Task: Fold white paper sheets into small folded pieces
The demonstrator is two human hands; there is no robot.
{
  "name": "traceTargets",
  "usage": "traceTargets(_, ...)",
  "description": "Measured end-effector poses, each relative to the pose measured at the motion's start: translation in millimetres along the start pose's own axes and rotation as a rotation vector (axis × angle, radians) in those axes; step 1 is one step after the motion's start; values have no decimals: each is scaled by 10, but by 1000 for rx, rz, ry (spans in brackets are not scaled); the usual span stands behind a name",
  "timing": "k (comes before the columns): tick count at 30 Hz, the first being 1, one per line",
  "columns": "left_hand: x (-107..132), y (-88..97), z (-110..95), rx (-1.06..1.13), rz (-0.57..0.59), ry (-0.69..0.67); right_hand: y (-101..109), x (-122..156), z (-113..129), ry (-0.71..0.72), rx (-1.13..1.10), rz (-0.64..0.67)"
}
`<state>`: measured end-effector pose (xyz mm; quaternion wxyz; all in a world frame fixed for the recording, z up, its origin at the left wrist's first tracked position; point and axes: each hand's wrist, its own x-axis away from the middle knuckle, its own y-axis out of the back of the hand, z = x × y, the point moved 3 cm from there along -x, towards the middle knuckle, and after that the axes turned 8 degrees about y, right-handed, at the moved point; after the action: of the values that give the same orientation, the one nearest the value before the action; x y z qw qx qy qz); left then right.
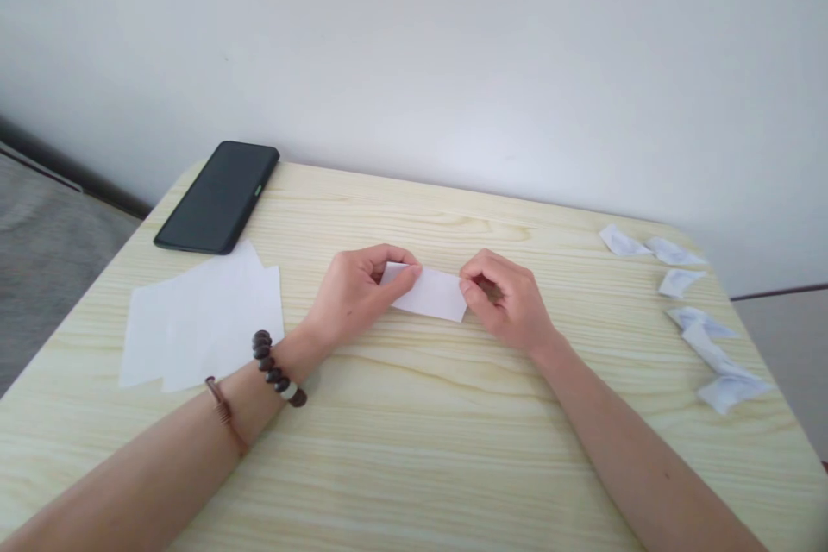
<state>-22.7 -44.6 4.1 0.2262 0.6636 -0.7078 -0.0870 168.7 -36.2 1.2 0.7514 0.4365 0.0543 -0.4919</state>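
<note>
A small white strip of paper (428,294), oblong and seemingly folded, is held just over the middle of the table. My left hand (364,286) pinches its left part along the top edge, thumb in front and fingers behind. At the upper right corner, my right hand (504,297) grips the same paper between thumb and curled fingers. Parts of the strip's left end are hidden by my left thumb. A beaded bracelet (277,371) and a thin copper-coloured bangle (223,410) circle my left wrist.
Overlapping white paper sheets (200,319) lie left of my left hand. Behind them rests a black phone or tablet (220,197). Several folded white paper pieces (708,349) line the right side of the wooden table (414,448). A pale wall (427,60) stands behind the table.
</note>
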Motion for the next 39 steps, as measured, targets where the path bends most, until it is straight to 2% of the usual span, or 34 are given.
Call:
traceTargets(4, -18, 16, -1, 87, 21, 49, 62, 11, -39, -75, -57, -61)
traceTargets(8, -24, 62, -13, 113, -36, 75, 124, 44, -121, -195, -176, -197)
traceTargets(10, -19, 58, -19, 113, -24, 68, 124, 56, -143, -240, -226, -216)
traceTargets(13, 0, 2, -14, 100, 43, 22, 61, 44, -103, -205, -188, -74)
traceTargets(15, 16, -42, -6, 67, 78, -33, 6, 31, -51, -134, -102, 51)
traceTargets(17, 30, -70, -2, 14, 76, -89, -35, 22, -11, -55, 2, 122)
traceTargets(20, 39, -69, -3, -54, 12, -114, -57, 20, 4, 9, 97, 116)
traceTargets(24, 28, -23, -8, -90, -62, -75, -51, 29, 4, 32, 105, 62)
traceTargets(28, -14, 44, -1, -87, -64, -64, -14, 28, 0, 0, 60, 25)
traceTargets(32, -74, 121, 17, 5, -79, -13, 60, 23, -48, -92, 7, -61)
traceTargets(35, -88, 144, 8, 37, -82, -7, 54, 19, -62, -105, 3, -11)
traceTargets(39, -53, 88, -28, -47, 24, -131, -20, 10, -40, -50, 39, 104)
